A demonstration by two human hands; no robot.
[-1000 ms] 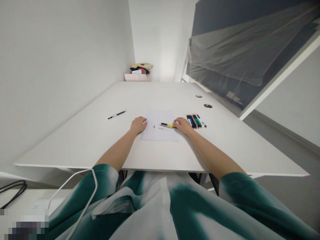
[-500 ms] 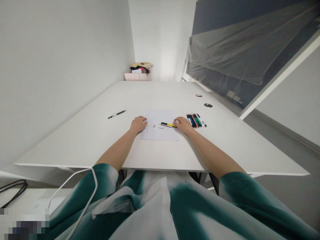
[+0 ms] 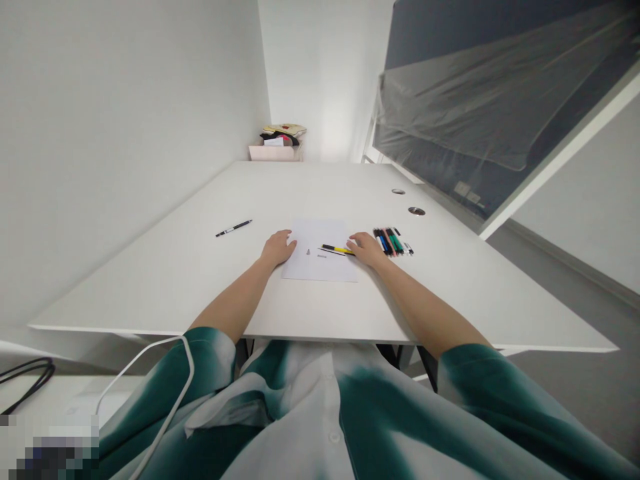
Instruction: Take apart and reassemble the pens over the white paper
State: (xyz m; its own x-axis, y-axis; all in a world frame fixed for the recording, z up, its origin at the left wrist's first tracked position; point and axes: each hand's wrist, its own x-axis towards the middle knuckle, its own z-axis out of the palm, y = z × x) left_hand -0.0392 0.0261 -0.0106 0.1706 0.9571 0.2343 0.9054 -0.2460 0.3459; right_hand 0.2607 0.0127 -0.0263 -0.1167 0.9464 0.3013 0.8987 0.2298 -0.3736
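Observation:
A white sheet of paper (image 3: 320, 270) lies on the table between my two hands. My left hand (image 3: 278, 249) rests at the paper's left edge, with its thumb apart from the fingers and nothing held. At the right edge is my right hand (image 3: 367, 249), fingers stretched out. Beside its fingertips lies a yellow and black pen barrel (image 3: 333, 249), whose right end meets or passes under the hand. A thin dark refill (image 3: 331, 252) is alongside the barrel. Two small grey pieces lie on the paper: a pointed tip (image 3: 309, 252) and a short spring-like part (image 3: 322, 256).
Right of my right hand is a row of several pens (image 3: 387, 241) with small white pieces (image 3: 409, 249) beside it. A black pen (image 3: 234, 229) lies alone at left. Two round metal grommets (image 3: 417, 211) are set in the white table (image 3: 320, 310); a pink box (image 3: 273, 153) stands beyond.
My left hand has shifted slightly, its thumb now further from the fingers. The right hand and the pen parts have hardly moved.

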